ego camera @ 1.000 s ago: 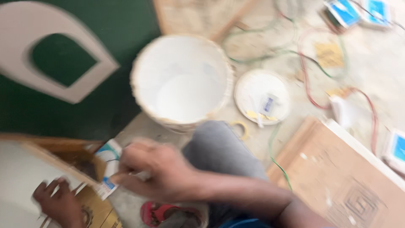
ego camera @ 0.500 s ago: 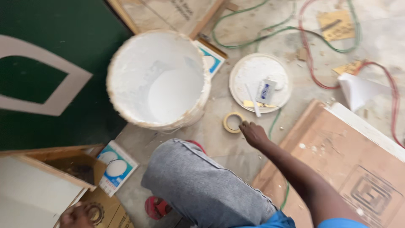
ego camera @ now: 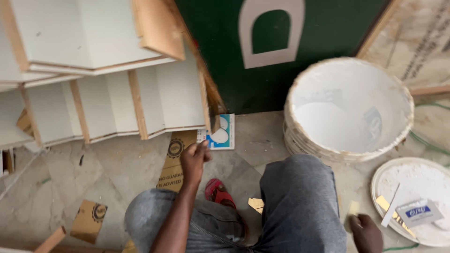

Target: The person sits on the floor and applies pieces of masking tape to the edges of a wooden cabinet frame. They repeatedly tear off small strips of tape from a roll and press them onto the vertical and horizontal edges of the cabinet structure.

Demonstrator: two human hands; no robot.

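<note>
Both hands shifted: left hand (ego camera: 194, 159) now at blue-white card (ego camera: 220, 132).

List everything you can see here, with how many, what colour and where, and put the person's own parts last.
Bucket: one, white, caked with paste, right of centre on the floor.
Bucket lid: one, white, lower right, with a scraper and a small blue-and-white packet on it.
White panels with wooden edges: a stack, upper left.
Green board: one, top centre, with a white arch cut-out on it.
Blue-and-white card: one, under the panel's corner.
Cardboard pieces: two, brown, on the floor at left.
Red sandal: one, between the knees.
Knees: two, in grey trousers, bottom.
Left hand: reaching to the card.
Right hand: low beside the lid, empty as far as shows.
</note>
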